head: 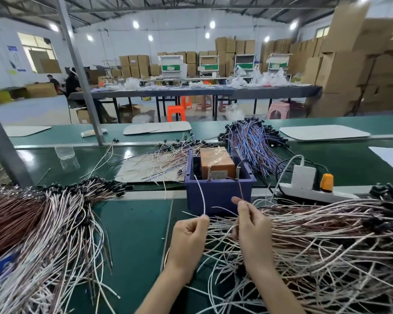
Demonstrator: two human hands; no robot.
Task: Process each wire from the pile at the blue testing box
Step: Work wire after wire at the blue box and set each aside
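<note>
Left hand (pixel 188 234) is pinching a white wire (pixel 202 193) and right hand (pixel 252 225) a brown wire (pixel 241 190), both rising near-upright from the fingertips to the box (pixel 222 193) sitting just ahead, right fingers seemingly nearer it, pile (pixel 327 234) lying rightward.

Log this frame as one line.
left hand: pinches white wire | right hand: pinches brown wire | wire ends: up at blue testing box
</note>
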